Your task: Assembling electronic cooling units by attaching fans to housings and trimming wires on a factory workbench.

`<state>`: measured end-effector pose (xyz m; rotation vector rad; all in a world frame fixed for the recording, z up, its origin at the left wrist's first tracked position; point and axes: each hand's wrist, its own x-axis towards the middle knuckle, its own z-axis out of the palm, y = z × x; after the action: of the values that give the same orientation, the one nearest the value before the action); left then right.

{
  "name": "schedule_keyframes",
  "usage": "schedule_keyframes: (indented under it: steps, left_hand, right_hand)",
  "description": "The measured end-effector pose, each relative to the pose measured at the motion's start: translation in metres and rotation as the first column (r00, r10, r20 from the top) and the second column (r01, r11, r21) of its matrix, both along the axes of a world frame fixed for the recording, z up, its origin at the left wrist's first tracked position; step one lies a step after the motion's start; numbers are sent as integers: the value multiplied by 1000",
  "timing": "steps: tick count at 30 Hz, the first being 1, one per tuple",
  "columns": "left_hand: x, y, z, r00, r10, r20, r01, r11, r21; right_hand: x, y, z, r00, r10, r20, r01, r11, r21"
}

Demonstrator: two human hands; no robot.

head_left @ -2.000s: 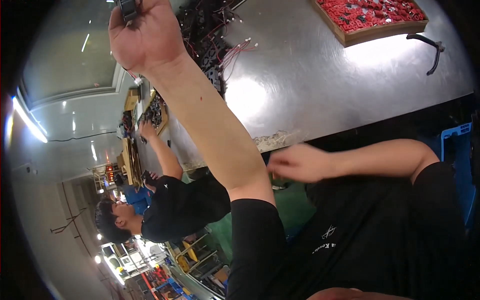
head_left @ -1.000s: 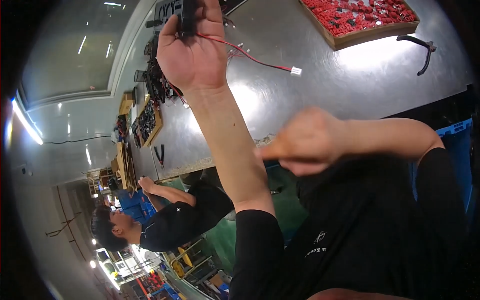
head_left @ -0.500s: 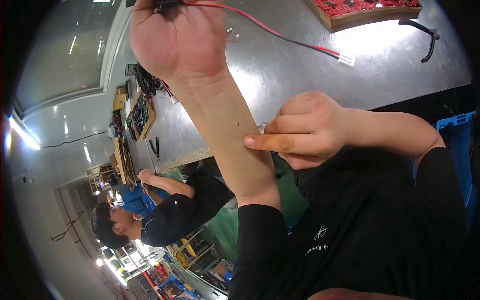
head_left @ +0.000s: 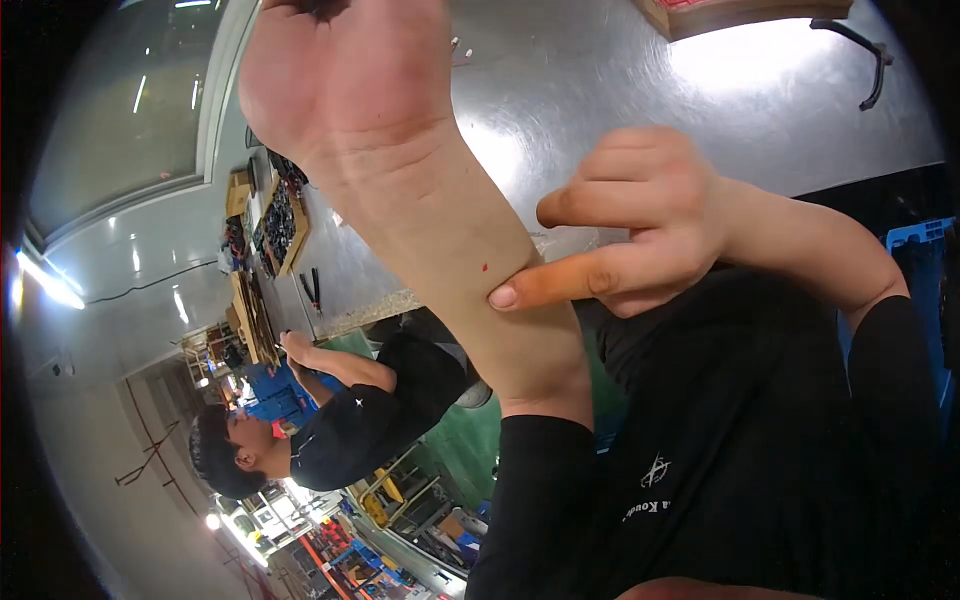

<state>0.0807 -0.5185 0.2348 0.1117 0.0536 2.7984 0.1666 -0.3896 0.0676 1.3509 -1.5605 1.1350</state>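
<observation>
My left hand (head_left: 340, 70) is raised close to the camera, back of the hand toward me. Its fingers run off the top edge, where a small dark bit (head_left: 312, 8) shows, so its grip is hidden. The bare left forearm (head_left: 470, 260) slants down to a black sleeve. My right hand (head_left: 640, 230) comes in from the right, mostly curled and holding nothing. Its outstretched index fingertip presses on the forearm beside a tiny red spot (head_left: 485, 268).
A shiny metal table (head_left: 620, 100) lies beneath, with a wooden tray (head_left: 740, 14) and a black hand tool (head_left: 868, 62) at the top right. A blue crate (head_left: 915, 235) sits at right. A seated person in black (head_left: 350, 425) works at the left, near trays of dark parts (head_left: 280, 215).
My left hand has risen nearer the camera, and the dark part with its red wire has gone out of the top. My right hand has come up from my lap and now touches the left forearm.
</observation>
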Motion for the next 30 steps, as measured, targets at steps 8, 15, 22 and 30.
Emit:
schedule_keyframes:
  steps: [8, 15, 22, 30]
  left_hand:
    - [5, -1, -10, 996, 9, 88, -4, 998, -66]
    - [11, -5, -14, 990, 129, 66, -120, 985, -125]
    - [10, 1, -17, 976, 209, 58, -198, 967, -159]
    - [3, -7, -17, 981, 153, 117, -130, 975, -181]
  right_hand:
    - [-9, 6, 4, 994, -96, -46, 96, 995, 4]
    - [-20, 21, 14, 981, -91, 170, 80, 994, 71]
    - [-13, 29, 9, 949, -11, 314, 1, 999, 33]
    - [-1, 21, -2, 939, 109, 327, -137, 988, 64]
